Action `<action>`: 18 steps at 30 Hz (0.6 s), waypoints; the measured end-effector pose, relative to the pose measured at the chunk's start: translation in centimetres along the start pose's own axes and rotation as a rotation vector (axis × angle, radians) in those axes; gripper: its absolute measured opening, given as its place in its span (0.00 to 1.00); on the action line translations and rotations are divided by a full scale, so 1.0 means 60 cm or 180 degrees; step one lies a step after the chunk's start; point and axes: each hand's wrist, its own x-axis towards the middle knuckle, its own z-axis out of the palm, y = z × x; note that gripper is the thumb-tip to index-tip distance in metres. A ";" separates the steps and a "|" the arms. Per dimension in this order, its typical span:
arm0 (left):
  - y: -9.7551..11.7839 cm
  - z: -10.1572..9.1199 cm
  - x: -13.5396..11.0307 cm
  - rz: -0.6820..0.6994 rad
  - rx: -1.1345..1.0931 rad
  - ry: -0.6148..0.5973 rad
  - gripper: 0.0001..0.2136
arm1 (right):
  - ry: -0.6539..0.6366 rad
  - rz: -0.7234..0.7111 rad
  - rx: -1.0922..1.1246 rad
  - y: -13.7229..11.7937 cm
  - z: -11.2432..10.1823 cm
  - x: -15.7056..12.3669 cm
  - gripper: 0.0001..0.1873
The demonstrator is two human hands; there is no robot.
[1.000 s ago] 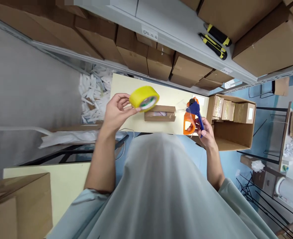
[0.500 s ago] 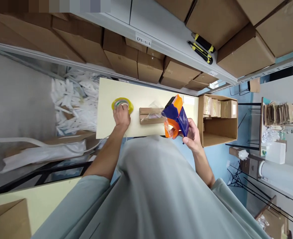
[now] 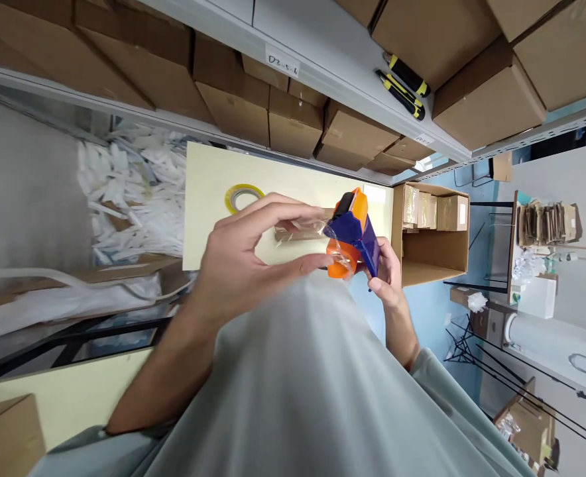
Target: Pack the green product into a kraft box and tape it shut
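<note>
A blue and orange tape dispenser (image 3: 353, 228) is gripped in my right hand (image 3: 386, 270), above the front edge of the table. My left hand (image 3: 253, 255) reaches toward it from the left, thumb and fingers spread wide apart. Its thumb tip is close to the dispenser's orange hub; whether it touches, I cannot tell. A loose piece of clear tape (image 3: 317, 228) shows between the left hand and the dispenser. Behind them a small cardboard box (image 3: 300, 230) lies on the table, partly covered by the left fingers. A yellow tape roll (image 3: 243, 197) lies flat at the table's left.
To the right stands an open carton (image 3: 435, 270) with several small boxes inside. A shelf (image 3: 323, 73) loaded with cardboard boxes runs across the back, with two utility knives (image 3: 403, 86) on it. White paper scraps (image 3: 136, 192) lie heaped left of the cream table (image 3: 208, 165).
My left hand has let go of the yellow tape roll and moved right, up to the dispenser. My right hand still holds the dispenser in nearly the same spot.
</note>
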 end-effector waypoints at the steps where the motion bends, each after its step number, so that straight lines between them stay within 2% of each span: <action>1: 0.012 0.006 -0.006 0.0092 0.0062 0.0080 0.13 | -0.0038 0.0024 -0.0003 0.000 -0.003 0.000 0.46; 3: 0.014 0.014 -0.011 0.0370 0.0108 0.0239 0.06 | -0.0125 0.0026 0.0023 0.004 -0.009 -0.001 0.46; 5: 0.004 0.018 -0.014 0.0662 0.0208 0.0348 0.07 | -0.0171 -0.0035 0.0094 0.013 -0.014 -0.003 0.44; 8: -0.002 0.024 -0.015 0.0822 0.0373 0.0521 0.08 | -0.0199 -0.0104 0.0280 0.033 -0.014 -0.006 0.42; 10: -0.001 0.030 -0.014 0.0891 0.0311 0.0669 0.07 | -0.0271 -0.0005 0.0373 0.044 -0.011 -0.005 0.42; 13: 0.001 0.038 -0.010 0.1226 0.0195 0.0877 0.06 | -0.0455 0.0152 0.0292 0.050 -0.004 0.004 0.44; 15: -0.001 0.035 -0.007 0.1347 0.0286 0.0719 0.05 | -0.0481 0.0071 0.0041 0.047 0.000 0.015 0.45; 18: -0.005 0.016 -0.007 0.1059 0.0369 0.0231 0.02 | -0.0351 -0.0120 -0.0302 0.042 0.013 0.032 0.44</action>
